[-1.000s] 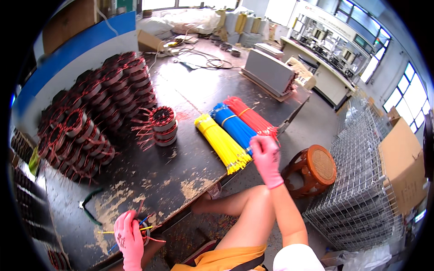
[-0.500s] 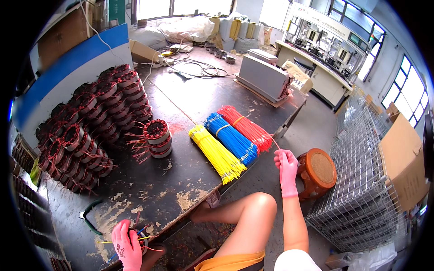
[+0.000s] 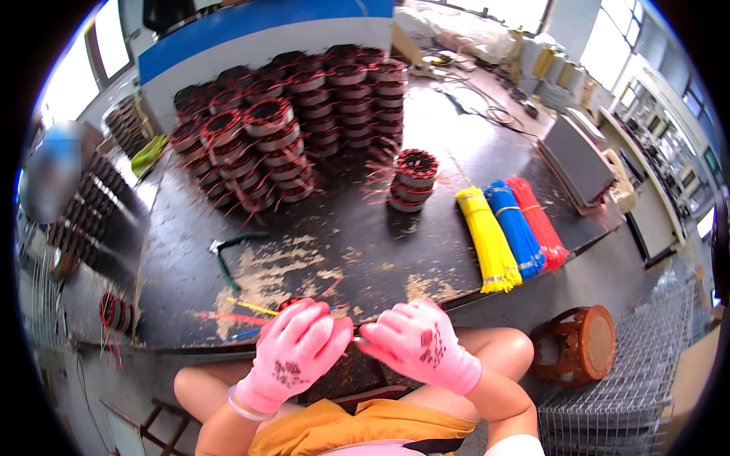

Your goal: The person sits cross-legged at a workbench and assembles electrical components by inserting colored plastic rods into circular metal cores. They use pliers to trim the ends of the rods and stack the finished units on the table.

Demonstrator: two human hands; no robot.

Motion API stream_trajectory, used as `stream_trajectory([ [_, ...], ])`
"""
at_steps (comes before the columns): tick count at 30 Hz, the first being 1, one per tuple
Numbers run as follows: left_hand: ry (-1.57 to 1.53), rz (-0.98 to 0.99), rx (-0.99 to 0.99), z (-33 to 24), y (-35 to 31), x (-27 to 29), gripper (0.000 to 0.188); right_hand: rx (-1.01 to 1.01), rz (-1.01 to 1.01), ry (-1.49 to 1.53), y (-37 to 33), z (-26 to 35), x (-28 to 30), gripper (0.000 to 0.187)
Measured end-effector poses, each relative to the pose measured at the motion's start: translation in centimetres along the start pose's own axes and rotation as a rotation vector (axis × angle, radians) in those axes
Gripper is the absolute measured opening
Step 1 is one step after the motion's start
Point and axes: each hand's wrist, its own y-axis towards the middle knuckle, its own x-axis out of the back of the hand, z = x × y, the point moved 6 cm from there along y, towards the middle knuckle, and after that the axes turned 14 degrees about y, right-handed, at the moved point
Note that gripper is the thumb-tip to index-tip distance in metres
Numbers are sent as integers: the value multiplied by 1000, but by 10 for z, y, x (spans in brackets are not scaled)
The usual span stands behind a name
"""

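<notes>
Near the table's front edge, my left hand point(image 3: 298, 351) in a pink glove closes over a small wound stator point(image 3: 293, 302), mostly hidden beneath it. A yellow wire point(image 3: 252, 306), a blue wire point(image 3: 245, 334) and a blurred red wire point(image 3: 232, 317) stick out to its left. My right hand point(image 3: 417, 343), gloved too, pinches close beside the left fingertips. A thin wire end shows between the two hands, its far part hidden. To the right lie tied bundles of yellow wires point(image 3: 487, 239), blue wires point(image 3: 515, 228) and red wires point(image 3: 537, 224).
Stacked wound stators point(image 3: 296, 121) fill the back left of the dark table point(image 3: 357, 228). A shorter stator stack point(image 3: 413, 181) stands alone. Green-handled pliers point(image 3: 226, 262) lie left of my hands. A wooden stool point(image 3: 582, 346) and wire cage point(image 3: 623, 380) stand right.
My right hand has come from beside the red bundle, with a red wire, to my left hand. The view has swung left. A red wire now shows left of the stator.
</notes>
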Motion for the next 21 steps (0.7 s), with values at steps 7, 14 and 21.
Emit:
stream_trajectory([
  [7,-219,148,573,35,-45,-38,30,-544,70,433,-6,-90,-70,29],
  [14,-372,178,770,35,-67,-90,36,-811,199,902,24,-92,-131,30],
  [21,-447,192,794,37,-71,-92,21,-410,-81,565,24,-74,-110,12],
])
